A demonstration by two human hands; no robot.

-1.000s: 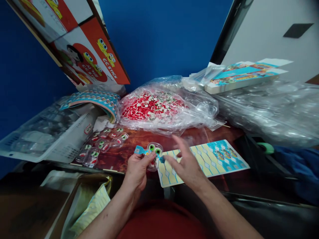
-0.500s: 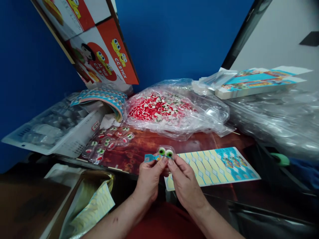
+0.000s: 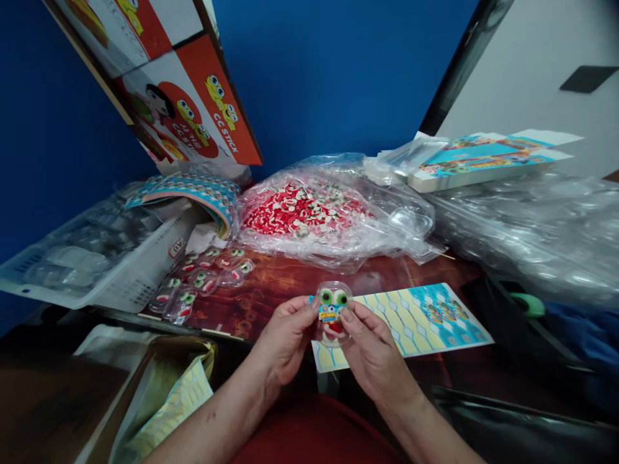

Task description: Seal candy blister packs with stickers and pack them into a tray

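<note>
1. Clear plastic forms the small candy pack [image 3: 332,314], which sits between both hands just above the near edge of the table [image 3: 290,280]; two green eyes show at its top and a red mouth piece below, so its long axis runs upright, away from the person.
2. Pinching the pack's left edge with thumb and fingertips, the left hand [image 3: 285,338] is closed on it.
3. On the opposite edge, the right hand [image 3: 374,354] grips the same way, its thumb lying over a small blue label at the pack's middle. Both hands are equally near; the pack lies directly between their fingertips.
4. Just beyond and to the right of the right hand lies a flat sticker sheet [image 3: 411,319] in yellow and blue, partly hidden under that hand.
5. Ahead and to the left of the left hand, a cluster of finished packs [image 3: 200,283] rests on the table, beside a white basket [image 3: 120,270].
6. Farther ahead of both hands, a clear bag of red and white candy [image 3: 309,212] bulks up; nothing stands between it and the held pack.
</note>
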